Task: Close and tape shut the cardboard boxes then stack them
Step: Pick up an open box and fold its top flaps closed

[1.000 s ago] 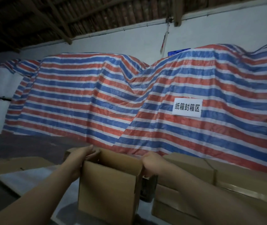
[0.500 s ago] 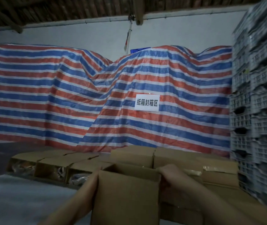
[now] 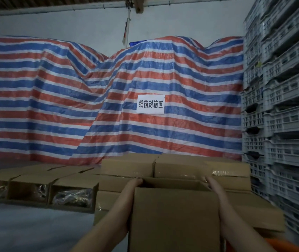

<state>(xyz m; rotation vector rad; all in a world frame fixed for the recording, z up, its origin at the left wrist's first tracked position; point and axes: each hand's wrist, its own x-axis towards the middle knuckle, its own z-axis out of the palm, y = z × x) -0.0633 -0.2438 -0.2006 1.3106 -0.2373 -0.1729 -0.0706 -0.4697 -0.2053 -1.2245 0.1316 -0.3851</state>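
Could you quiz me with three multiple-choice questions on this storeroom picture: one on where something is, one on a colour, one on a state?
1. Where are the grey plastic crates stacked?
A. On the right
B. On the left
C. Overhead

2. Which colours stripe the tarpaulin?
A. Green and yellow
B. Red, blue and white
C. Black and grey

3. How is the top of the held box?
A. Taped shut
B. Crushed flat
C. Open

Answers:
1 A, the crates tower along the right edge.
2 B, those stripes cover the back.
3 C, the left hand and right hand grip its open rim.
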